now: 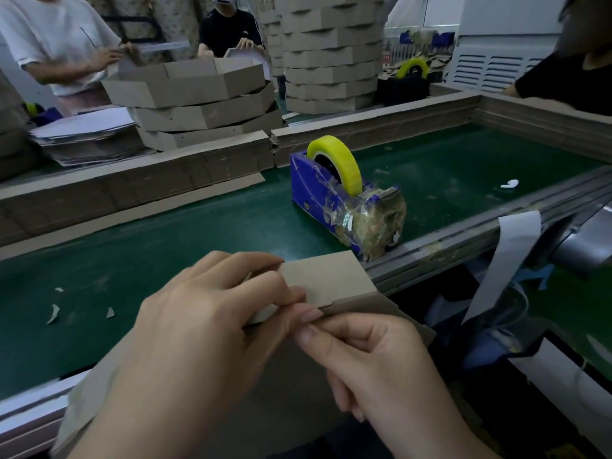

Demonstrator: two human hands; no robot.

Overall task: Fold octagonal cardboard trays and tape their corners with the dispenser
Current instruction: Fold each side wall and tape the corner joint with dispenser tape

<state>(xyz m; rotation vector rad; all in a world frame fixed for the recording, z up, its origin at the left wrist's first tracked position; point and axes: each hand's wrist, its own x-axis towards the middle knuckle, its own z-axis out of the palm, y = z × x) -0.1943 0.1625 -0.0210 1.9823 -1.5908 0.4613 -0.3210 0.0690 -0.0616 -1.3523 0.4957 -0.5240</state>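
Ahead, the tape dispenser (347,200) stands on the belt (165,243) beyond the tray (328,276).

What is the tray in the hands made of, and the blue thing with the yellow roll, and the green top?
The tray looks like plain grey-brown cardboard: matte, with cut edges and a fold. The dispenser seems hard blue plastic, slightly shiny, its front crusted with old tape. The roll looks like glossy yellowish tape. The green surface may be a matte rubbery belt; unsure.
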